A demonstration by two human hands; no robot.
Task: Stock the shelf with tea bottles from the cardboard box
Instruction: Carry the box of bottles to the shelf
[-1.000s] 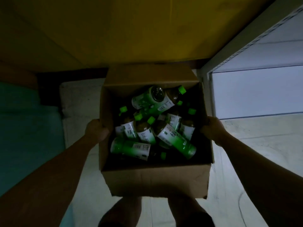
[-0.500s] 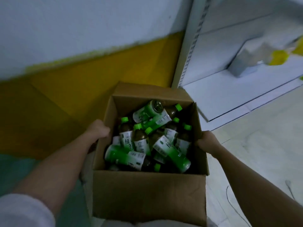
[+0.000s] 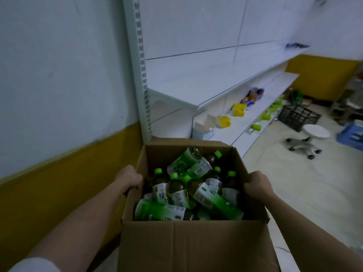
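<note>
Head view, near to far: cardboard box (image 3: 193, 246) was held up in front of the person, open top facing the camera. Left hand (image 3: 128, 179) gripped the box's left wall near its top edge, fingers curled over the rim. Right hand (image 3: 258, 183) gripped the right wall the same way. Neither hand held a bottle.

Tea bottles (image 3: 188, 189) lay jumbled inside the box, between the two hands, green caps and white-green labels. Some stood roughly upright with caps up; several lay across the pile at mixed angles, so no shared long axis. Top bottle near the far wall lay tilted, base toward the camera. Both hands were about equally near the pile; one has to let go of the rim before reaching in, and the box likely needs setting down first.

Beyond the box, white shelf (image 3: 216, 91) ran ahead and to the right, its near end just past the box's far-right corner. Lower shelf carried an opened white carton (image 3: 203, 128) and yellow packs (image 3: 224, 121). Further right on the floor: black crate (image 3: 298, 115), white stool (image 3: 308, 138).

Versus the earlier frames: the view had lifted from the floor and wall to the shelving run, much brighter. Box sat higher against the shelf; grips on both walls unchanged.
</note>
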